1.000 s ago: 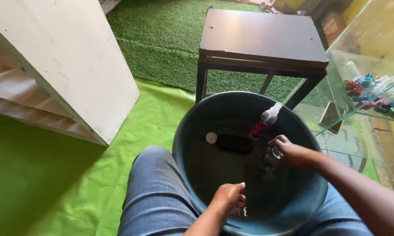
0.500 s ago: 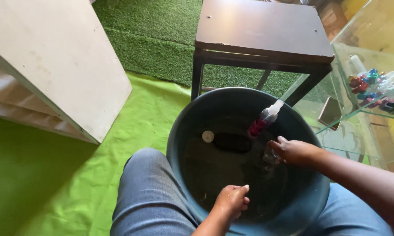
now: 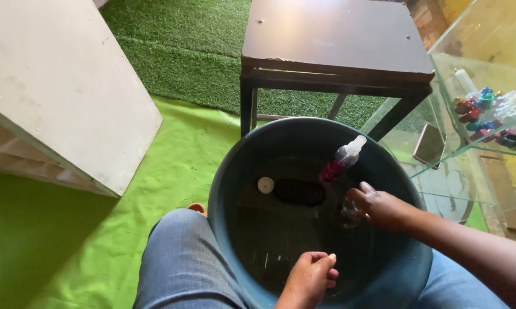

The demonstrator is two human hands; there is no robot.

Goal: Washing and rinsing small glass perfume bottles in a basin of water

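The small clear plastic spray bottle, with a white pump top and a pink band of label or liquid low on its body, looks light and stiff, and probably slick, since it stands tilted in the dark water of the big round blue-grey plastic basin; a grip around its narrow body just under the white top seems safest, as the wet sides could slide through fingers. It leans against the basin's far inner wall, just beyond the right hand, which reaches into the water with fingers curled around something small and glassy that cannot be made out. The left hand is at the near rim, closed into a loose fist; whether it holds anything cannot be told. A small white round cap floats beside a dark submerged shape.
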